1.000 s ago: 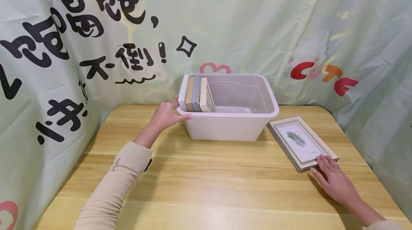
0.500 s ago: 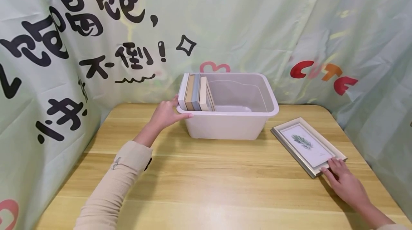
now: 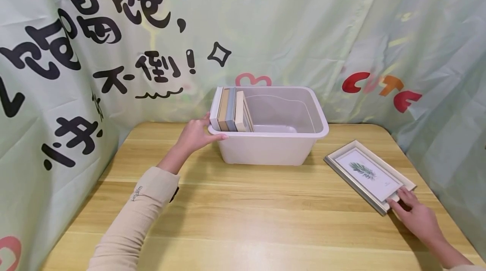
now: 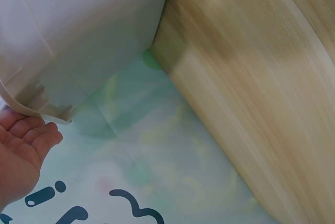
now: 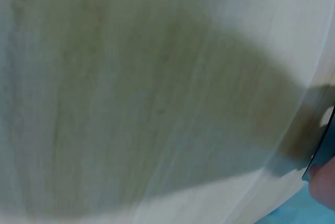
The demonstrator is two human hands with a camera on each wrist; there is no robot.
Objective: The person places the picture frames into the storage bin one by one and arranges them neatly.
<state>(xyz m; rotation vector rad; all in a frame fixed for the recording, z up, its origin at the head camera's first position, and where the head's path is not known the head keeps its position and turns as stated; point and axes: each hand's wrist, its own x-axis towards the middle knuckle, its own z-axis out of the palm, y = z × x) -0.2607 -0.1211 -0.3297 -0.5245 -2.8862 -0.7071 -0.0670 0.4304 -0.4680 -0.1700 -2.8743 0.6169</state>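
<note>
A light-coloured plastic bin [image 3: 265, 148] stands at the back of the table. My left hand [image 3: 195, 135] grips its front left corner, thumb over the front rim and fingers at the left side. In the left wrist view, the left hand's curled fingers [image 4: 31, 130] lie against the bin's rim. Several slim frame-like or book-like items [image 3: 230, 111] stand on edge inside the bin's left end. To the right, a picture frame [image 3: 364, 172] with a leaf print lies face up. My right hand [image 3: 417, 218] pinches its near corner, which the hand partly hides. Mostly table shows in the right wrist view.
The wooden table [image 3: 235, 212] has rounded back corners. A printed pale-green cloth [image 3: 296, 30] hangs behind it and along both sides. Inside the bin, bare floor shows to the right of the upright items.
The picture frame has slid right and toward me with my right hand, turning slightly and moving away from the bin. My left hand and the bin have stayed in place.
</note>
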